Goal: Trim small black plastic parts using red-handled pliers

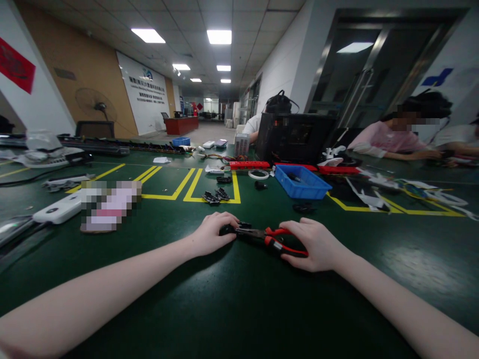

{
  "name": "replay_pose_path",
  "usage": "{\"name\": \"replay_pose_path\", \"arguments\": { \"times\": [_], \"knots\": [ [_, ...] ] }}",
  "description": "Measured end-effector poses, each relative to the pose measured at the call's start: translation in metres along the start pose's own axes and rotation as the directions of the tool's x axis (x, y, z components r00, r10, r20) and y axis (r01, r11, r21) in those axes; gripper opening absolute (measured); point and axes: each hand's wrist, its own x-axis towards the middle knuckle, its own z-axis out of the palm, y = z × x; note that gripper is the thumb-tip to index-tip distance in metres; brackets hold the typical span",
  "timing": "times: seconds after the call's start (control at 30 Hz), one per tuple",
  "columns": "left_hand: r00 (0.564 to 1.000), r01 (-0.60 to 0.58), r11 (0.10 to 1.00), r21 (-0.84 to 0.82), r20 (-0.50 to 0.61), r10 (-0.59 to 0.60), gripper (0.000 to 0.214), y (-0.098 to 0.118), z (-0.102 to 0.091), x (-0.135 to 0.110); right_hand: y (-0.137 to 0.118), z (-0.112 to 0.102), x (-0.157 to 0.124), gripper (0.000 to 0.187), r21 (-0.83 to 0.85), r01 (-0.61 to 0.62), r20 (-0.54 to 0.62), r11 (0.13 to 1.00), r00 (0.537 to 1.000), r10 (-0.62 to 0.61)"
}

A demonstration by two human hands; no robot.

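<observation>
My right hand (312,244) is wrapped round the red and black handles of a pair of long-nose pliers (271,238). The jaws point left and meet a small black part (226,230), which the fingers of my left hand (215,233) pinch. Its exact kind is too small and too covered to make out, and whether the jaws grip it I cannot tell. Beyond my hands, a pile of small black pieces (216,196) lies inside a yellow-taped outline. Another black piece (223,179) is just behind that pile.
A blue bin (302,182) with dark items stands beyond my right hand. Near it lie a black cylinder (261,185), a white tape roll (258,174) and red power strips (250,165). A white power strip (63,207) is at left. Co-workers sit across and at right (392,137).
</observation>
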Motion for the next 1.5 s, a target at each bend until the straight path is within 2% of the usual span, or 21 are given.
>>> {"name": "replay_pose_path", "arguments": {
  "times": [0.3,0.57,1.03,1.17,1.33,1.5],
  "knots": [
    [1.000,-0.012,1.000,-0.008,0.023,0.012,0.014,0.003,0.000,0.000,-0.003,-0.003,-0.002,0.051,-0.194,0.080,-0.065,0.978,0.993,-0.095],
    [1.000,-0.013,1.000,-0.029,-0.005,0.013,0.014,0.000,0.001,0.000,-0.001,0.000,-0.001,0.051,-0.183,0.080,-0.048,0.980,0.995,-0.090],
    [1.000,0.022,0.999,-0.041,-0.007,-0.022,0.013,-0.001,0.002,0.000,0.001,0.003,-0.002,0.047,0.074,-0.106,0.084,0.992,0.991,0.099],
    [1.000,0.027,0.999,-0.037,-0.001,-0.027,0.013,-0.001,0.002,0.000,-0.004,-0.002,0.001,0.040,0.155,-0.201,0.204,0.967,0.964,0.168],
    [1.000,0.029,0.999,-0.034,0.000,-0.029,0.012,-0.002,0.002,0.000,-0.011,-0.012,0.008,0.033,0.220,-0.330,0.342,0.918,0.907,0.245],
    [0.999,0.030,0.999,-0.028,-0.010,-0.030,0.015,-0.004,0.003,0.000,-0.014,-0.015,0.011,0.028,0.262,-0.366,0.376,0.893,0.891,0.255]
  ]
}}
